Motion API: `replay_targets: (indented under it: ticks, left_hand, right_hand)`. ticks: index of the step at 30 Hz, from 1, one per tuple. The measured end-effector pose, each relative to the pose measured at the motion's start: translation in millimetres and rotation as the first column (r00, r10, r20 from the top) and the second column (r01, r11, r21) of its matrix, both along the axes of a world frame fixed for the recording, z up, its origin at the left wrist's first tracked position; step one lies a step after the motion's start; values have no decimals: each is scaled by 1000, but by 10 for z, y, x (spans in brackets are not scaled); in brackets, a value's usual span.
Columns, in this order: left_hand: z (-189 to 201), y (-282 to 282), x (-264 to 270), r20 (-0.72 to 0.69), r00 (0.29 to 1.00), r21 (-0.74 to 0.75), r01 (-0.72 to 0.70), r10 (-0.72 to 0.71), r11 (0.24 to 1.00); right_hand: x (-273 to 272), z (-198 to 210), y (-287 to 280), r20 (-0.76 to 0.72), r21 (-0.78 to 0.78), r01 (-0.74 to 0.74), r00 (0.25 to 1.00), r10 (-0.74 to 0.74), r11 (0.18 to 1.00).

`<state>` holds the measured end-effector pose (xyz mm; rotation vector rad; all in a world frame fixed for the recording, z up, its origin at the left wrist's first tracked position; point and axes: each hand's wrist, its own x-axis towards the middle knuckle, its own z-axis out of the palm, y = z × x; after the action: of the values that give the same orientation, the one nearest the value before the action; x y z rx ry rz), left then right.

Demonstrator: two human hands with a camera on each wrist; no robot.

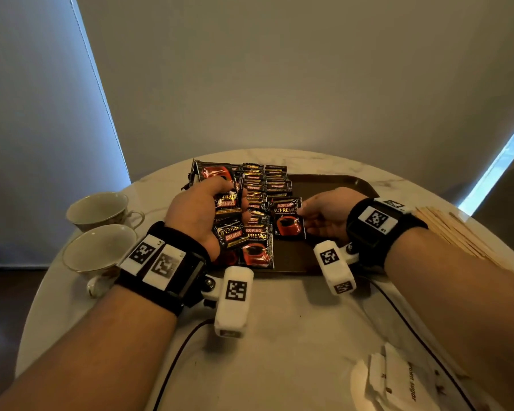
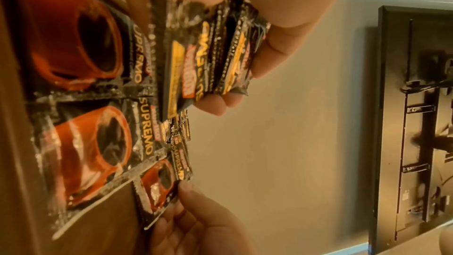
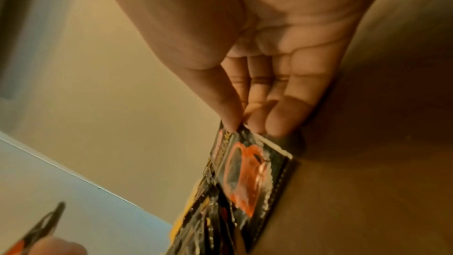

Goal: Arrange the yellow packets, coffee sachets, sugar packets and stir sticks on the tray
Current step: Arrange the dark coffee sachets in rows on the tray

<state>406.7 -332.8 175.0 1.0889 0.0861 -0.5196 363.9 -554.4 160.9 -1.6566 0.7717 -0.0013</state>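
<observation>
A brown tray (image 1: pixel 333 185) lies in the middle of the round table, its left half covered with rows of black and red coffee sachets (image 1: pixel 275 185). My left hand (image 1: pixel 220 203) hovers over those rows and grips a fanned bundle of sachets (image 2: pixel 208 55). My right hand (image 1: pixel 306 222) pinches the edge of a single sachet (image 1: pixel 288 222) between thumb and fingers; that sachet (image 3: pixel 250 177) lies flat on the tray beside the rows. Wooden stir sticks (image 1: pixel 457 232) are piled on the table to the right. White sugar packets (image 1: pixel 398 381) lie at the near right.
Two white teacups (image 1: pixel 101 209) (image 1: pixel 97 256) stand at the table's left edge. A dark cable (image 1: pixel 175 357) runs across the near tabletop. The tray's right half (image 1: pixel 324 179) is bare. A wall stands behind the table (image 1: pixel 279 336).
</observation>
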Motion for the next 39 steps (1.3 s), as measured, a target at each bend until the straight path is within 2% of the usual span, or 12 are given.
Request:
replay_targets:
  ticks: [9, 22, 25, 27, 29, 34, 37, 39]
  left_hand:
    - [23, 37, 16, 9, 1000, 12, -9, 9, 1000]
    - [51, 24, -65, 25, 999, -29, 38, -37, 999]
    - [45, -1, -91, 41, 998, 30, 45, -46, 999]
    - [32, -21, -98, 39, 998, 82, 52, -55, 995]
    - [25, -50, -122, 38, 997, 110, 66, -71, 992]
    - [-38, -100, -172, 118, 989, 128, 79, -95, 989]
    - [-63, -112, -180, 176, 976, 108, 107, -125, 988]
    - [-69, -110, -178, 211, 966, 117, 127, -150, 985]
  right_hand:
    - [60, 52, 105, -64, -87, -6, 998, 0, 996]
    - [-114, 130, 130, -48, -15, -2, 999, 2, 1000]
    - [-173, 156, 111, -40, -1, -5, 999, 5, 1000]
    - [-202, 161, 125, 14, -16, -3, 1000, 3, 1000]
    - [-224, 164, 151, 133, -9, -47, 990, 48, 999]
    - [-312, 181, 358, 361, 110, -333, 891, 275, 936]
    - [-286, 167, 424, 439, 167, -313, 873, 214, 935]
    - [-271, 155, 408, 476, 307, -284, 872, 112, 908]
